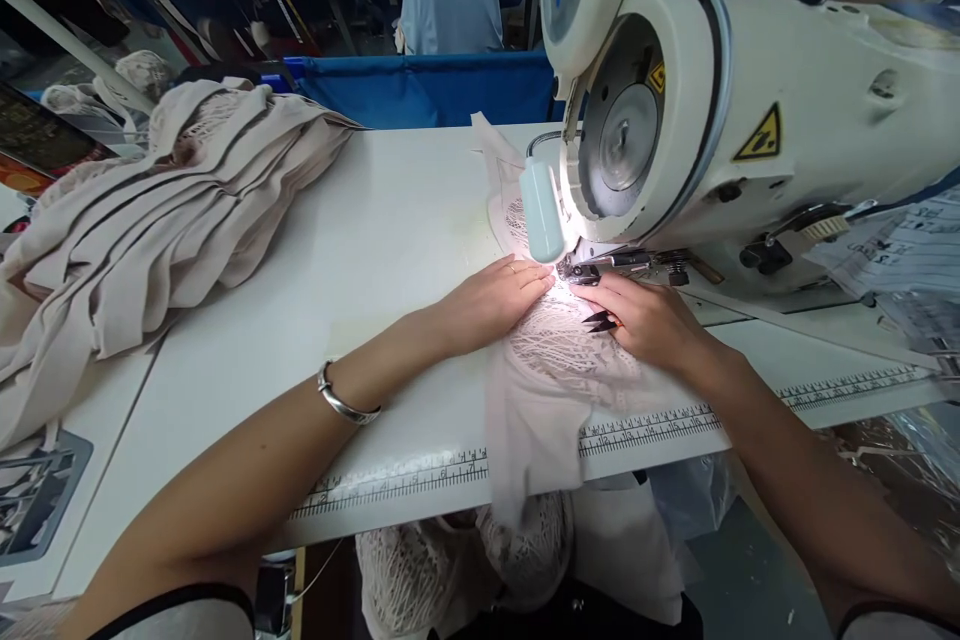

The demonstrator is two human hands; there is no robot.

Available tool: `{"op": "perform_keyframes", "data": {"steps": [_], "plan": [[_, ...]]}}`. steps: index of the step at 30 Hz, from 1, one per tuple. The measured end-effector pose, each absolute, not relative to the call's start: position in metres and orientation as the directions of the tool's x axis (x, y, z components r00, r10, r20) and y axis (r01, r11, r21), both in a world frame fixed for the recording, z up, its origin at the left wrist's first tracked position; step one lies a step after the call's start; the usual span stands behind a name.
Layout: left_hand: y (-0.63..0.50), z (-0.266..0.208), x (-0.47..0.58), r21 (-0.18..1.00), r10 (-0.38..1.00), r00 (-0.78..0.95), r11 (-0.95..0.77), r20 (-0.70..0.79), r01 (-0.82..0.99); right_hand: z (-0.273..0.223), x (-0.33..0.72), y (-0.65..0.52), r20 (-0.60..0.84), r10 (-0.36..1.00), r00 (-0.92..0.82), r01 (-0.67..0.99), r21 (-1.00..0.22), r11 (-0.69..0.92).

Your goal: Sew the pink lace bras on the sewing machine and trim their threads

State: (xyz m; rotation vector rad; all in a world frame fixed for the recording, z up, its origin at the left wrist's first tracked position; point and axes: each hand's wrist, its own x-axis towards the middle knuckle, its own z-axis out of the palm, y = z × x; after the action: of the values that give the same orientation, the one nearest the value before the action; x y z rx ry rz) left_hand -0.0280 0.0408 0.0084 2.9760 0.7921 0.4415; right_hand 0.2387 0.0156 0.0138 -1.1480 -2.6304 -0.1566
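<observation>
Under the sewing machine (810,70): a pale pink lace piece (562,355) lies on the white table (420,210), running from beyond the lamp (541,215) to the near edge, where a plain strip crosses the printed ruler (420,478) and droops over.
Left hand (491,305): palm down, fingers together and flat on the cloth beside the presser foot (581,273); I see nothing gripped in it.
Right hand (649,325): curled round dark-bladed snips (600,322), its fingertips narrow and low at the cloth, close to the presser foot.
Feel of the lace: light and limp, I'd judge, with some stretch; the open pattern could snag on a snip point or pucker if pulled.
Plain strip: smoother and probably steadier than the lace, though likely to slide on so sleek a table.
Best hold: flat fingertips on either side of the presser foot, or a light pinch on the plain strip, rather than a tug on the mesh.
Lost to view: the needle point, behind lamp, glare and fingers; most of the snips' handles, beneath the right hand.
Below the table edge: more lace (412,570) at the lap, cut off; I can't tell whether it joins the piece above.
Far left: a layered fabric pile (202,190), its folds too overlapped to count.
</observation>
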Motion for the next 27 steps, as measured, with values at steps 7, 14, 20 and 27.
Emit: {"op": "perform_keyframes", "data": {"steps": [7, 14, 20, 27], "plan": [[0.004, 0.016, 0.002, 0.233, 0.635, 0.68, -0.77, 0.368, 0.594, 0.007, 0.239, 0.016, 0.287, 0.705, -0.649, 0.707, -0.117, 0.698], [-0.001, 0.004, -0.002, 0.374, 0.564, 0.762, -0.813, 0.319, 0.446, 0.005, 0.246, 0.014, 0.364, 0.702, -0.613, 0.63, -0.311, 0.711], [0.015, 0.011, -0.01, 0.42, 0.554, 0.785, -0.805, 0.277, 0.419, 0.008, 0.242, 0.016, 0.456, 0.575, -0.679, 0.585, -0.137, 0.799], [0.039, 0.013, -0.02, 0.419, 0.531, 0.823, -0.807, 0.204, 0.417, 0.01, 0.238, 0.017, 0.491, 0.463, -0.738, 0.52, -0.024, 0.854]]}}
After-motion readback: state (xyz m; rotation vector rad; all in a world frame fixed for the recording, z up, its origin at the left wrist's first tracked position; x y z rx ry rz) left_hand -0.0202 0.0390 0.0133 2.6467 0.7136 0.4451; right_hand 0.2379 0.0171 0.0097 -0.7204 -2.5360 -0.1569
